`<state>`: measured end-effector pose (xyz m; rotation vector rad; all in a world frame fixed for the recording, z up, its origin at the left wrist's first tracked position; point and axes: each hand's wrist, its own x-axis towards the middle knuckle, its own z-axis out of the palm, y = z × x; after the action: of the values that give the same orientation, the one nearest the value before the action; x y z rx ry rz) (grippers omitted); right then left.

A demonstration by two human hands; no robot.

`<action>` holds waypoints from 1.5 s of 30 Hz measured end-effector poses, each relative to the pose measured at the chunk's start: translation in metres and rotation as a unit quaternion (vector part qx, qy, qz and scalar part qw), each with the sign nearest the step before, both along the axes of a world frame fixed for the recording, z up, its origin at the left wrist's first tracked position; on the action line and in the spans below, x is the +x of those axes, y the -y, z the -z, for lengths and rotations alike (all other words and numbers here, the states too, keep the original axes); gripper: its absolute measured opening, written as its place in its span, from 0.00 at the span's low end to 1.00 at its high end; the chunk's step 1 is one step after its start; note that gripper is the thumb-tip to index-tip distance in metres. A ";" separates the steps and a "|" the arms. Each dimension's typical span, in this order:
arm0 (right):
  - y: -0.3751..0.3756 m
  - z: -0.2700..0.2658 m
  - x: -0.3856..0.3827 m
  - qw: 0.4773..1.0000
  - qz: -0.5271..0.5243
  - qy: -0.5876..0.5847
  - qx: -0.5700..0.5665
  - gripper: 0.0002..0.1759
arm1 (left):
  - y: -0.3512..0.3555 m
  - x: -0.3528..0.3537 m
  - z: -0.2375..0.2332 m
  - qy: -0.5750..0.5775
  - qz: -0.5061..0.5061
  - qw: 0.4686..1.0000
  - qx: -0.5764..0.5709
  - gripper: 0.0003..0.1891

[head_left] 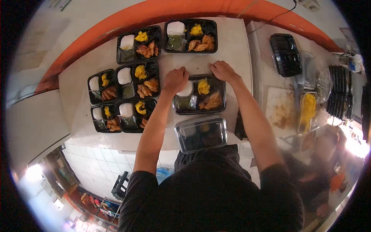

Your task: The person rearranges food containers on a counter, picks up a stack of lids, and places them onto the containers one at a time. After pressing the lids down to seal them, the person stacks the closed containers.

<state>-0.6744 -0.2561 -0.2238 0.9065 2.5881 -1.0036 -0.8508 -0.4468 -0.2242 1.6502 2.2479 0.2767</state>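
A black compartment lunch box point(199, 111) lies before me, with white rice, yellow food, a green packet and browned meat in it. At its far left corner is my left hand point(177, 80), its fingers curled at the rim. My right hand point(225, 72) is closed at the far right corner, fingertips on the edge. Nearer my body, a clear plastic lid point(201, 133) rests at the table's front edge, close to the box.
Several filled lunch boxes point(138, 44) stand on the left and back of the table point(77, 77). On the right surface are a stained board point(280, 108), a container of yellow food point(308, 112), an unfilled black tray point(286, 54) and stacked black trays point(340, 92). A person point(317, 166) is at lower right.
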 end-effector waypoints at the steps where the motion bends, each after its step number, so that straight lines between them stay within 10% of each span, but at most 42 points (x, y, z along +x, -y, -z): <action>1: 0.002 0.010 0.005 1.000 -0.003 -0.030 0.009 0.32 | 0.001 0.001 0.000 0.002 0.000 1.000 -0.001 0.17; 9: 0.008 -0.031 0.004 0.993 0.007 0.040 -0.112 0.33 | 0.016 -0.007 0.038 0.079 0.025 0.997 0.008 0.17; 16: 0.020 -0.008 0.009 0.995 0.016 -0.019 0.098 0.29 | -0.001 0.013 -0.029 0.148 -0.133 0.980 -0.014 0.13; 32: 0.019 0.007 0.008 0.983 -0.057 -0.173 0.008 0.29 | -0.029 0.025 -0.013 0.152 0.038 0.987 -0.037 0.27; 35: 0.013 -0.029 0.002 0.990 -0.053 -0.038 -0.123 0.32 | -0.032 0.021 -0.017 0.183 0.064 0.980 -0.043 0.28; 45: 0.027 -0.005 0.008 0.997 0.025 -0.050 0.049 0.26 | 0.015 0.004 -0.017 0.130 -0.038 0.991 -0.008 0.24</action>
<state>-0.6669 -0.2828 -0.2185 0.9739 2.7321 -0.9641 -0.8472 -0.4615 -0.2074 1.4315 2.1120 0.4619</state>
